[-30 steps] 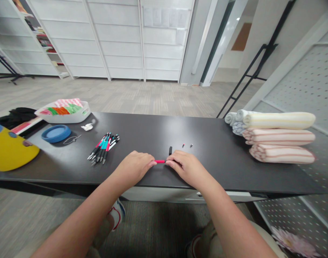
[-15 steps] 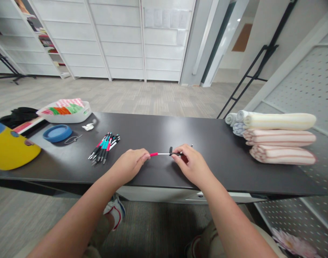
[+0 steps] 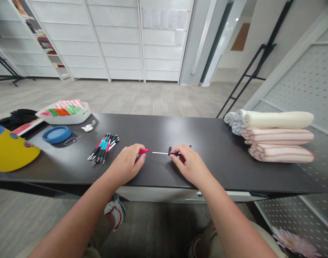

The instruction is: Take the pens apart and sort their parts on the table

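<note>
My left hand point(image 3: 128, 164) pinches a short pink pen barrel point(image 3: 143, 151) just above the black table point(image 3: 220, 168). My right hand point(image 3: 187, 162) is closed on the dark end of a thin white refill point(image 3: 160, 153), which points left toward the pink barrel with a small gap between them. A small black pen part point(image 3: 169, 150) stands on the table right behind the refill. A tiny metal piece point(image 3: 190, 146) lies just beyond my right hand. A bundle of pink, teal and black pens point(image 3: 104, 146) lies to the left of my left hand.
Rolled and folded towels point(image 3: 276, 136) are stacked at the right end. At the left stand a white basket of coloured cloths point(image 3: 64, 111), a blue round lid point(image 3: 56, 134), a yellow and blue object point(image 3: 8, 148) and a small white item point(image 3: 87, 127).
My hands have drawn apart: the refill has come out of the pink barrel, which stays in my left hand. The right hand moved right with the refill.
</note>
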A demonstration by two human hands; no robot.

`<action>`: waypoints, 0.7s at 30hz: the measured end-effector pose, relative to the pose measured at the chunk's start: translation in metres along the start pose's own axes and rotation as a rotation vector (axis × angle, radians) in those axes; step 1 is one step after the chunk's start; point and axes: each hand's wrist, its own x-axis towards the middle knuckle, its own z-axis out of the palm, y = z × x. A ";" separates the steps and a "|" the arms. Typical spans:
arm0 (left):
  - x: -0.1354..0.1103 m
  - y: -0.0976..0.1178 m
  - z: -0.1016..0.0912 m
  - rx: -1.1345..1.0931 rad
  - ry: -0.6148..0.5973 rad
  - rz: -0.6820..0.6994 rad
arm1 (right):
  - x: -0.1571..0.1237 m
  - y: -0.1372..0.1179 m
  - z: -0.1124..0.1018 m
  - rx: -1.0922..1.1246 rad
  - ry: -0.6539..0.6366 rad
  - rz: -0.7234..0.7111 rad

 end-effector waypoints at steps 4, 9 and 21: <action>0.000 0.003 0.001 0.087 -0.081 0.131 | 0.000 -0.003 0.002 0.038 -0.074 -0.047; 0.003 -0.001 0.003 0.094 -0.181 0.126 | -0.001 -0.003 0.003 0.026 -0.105 -0.051; 0.004 -0.022 -0.002 0.048 -0.131 -0.059 | 0.002 0.004 0.003 -0.054 0.030 0.017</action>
